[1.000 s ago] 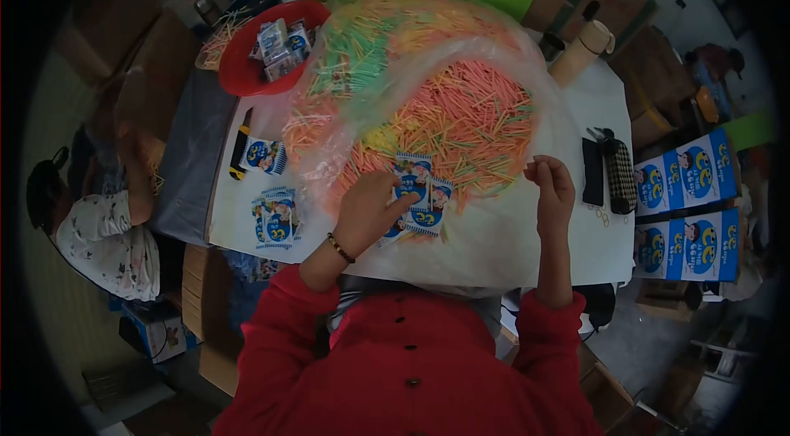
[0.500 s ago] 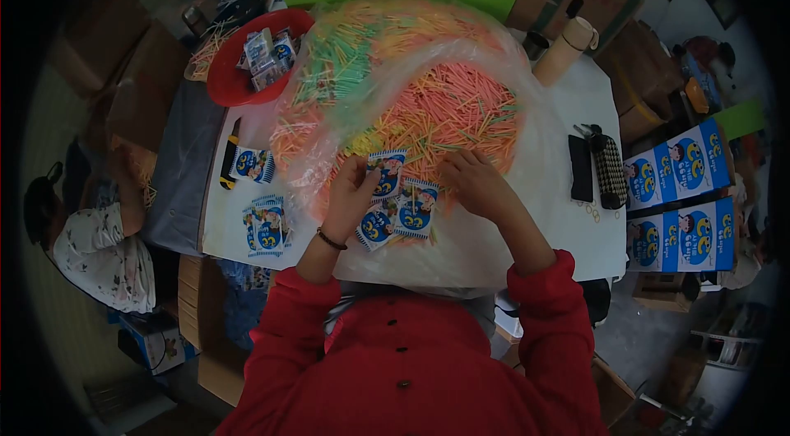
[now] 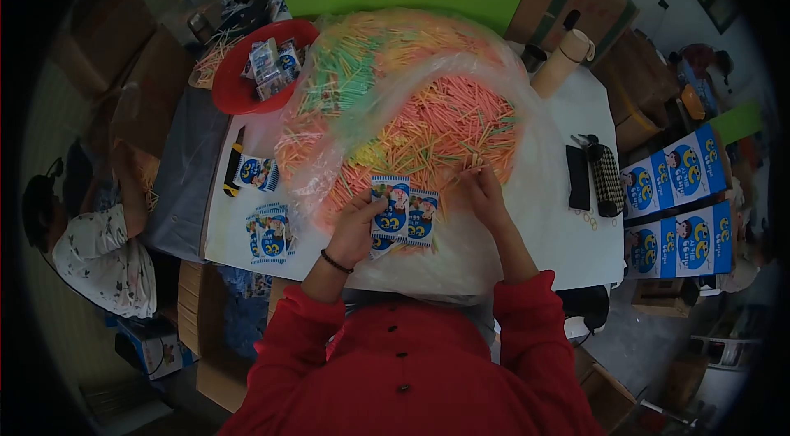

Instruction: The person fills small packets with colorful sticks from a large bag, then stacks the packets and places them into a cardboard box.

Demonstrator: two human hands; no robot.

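My left hand [image 3: 354,232] is closed on the edge of a small blue-and-white printed packet [image 3: 390,212], its front facing up. Behind and below it lie more such packets [image 3: 422,218], partly covered. My right hand [image 3: 484,192] is at the near right side of a big heap of thin pastel sticks [image 3: 461,111], its fingers pinched on what look like a few of the sticks [image 3: 471,164]. Clear plastic sheeting [image 3: 444,263] lies under and around the heap.
At left are a packet stack [image 3: 269,234], another packet [image 3: 255,173], a yellow-black cutter [image 3: 234,164] and a red bowl [image 3: 226,90] of packets. A flask [image 3: 564,64], dark pouch [image 3: 578,177] and checkered case [image 3: 606,181] stand right. Another person [image 3: 103,259] sits at left.
My left hand has brought the packet slightly lower and over the others. My right hand has gone from resting spread on the heap to a pinch with sticks at the fingertips.
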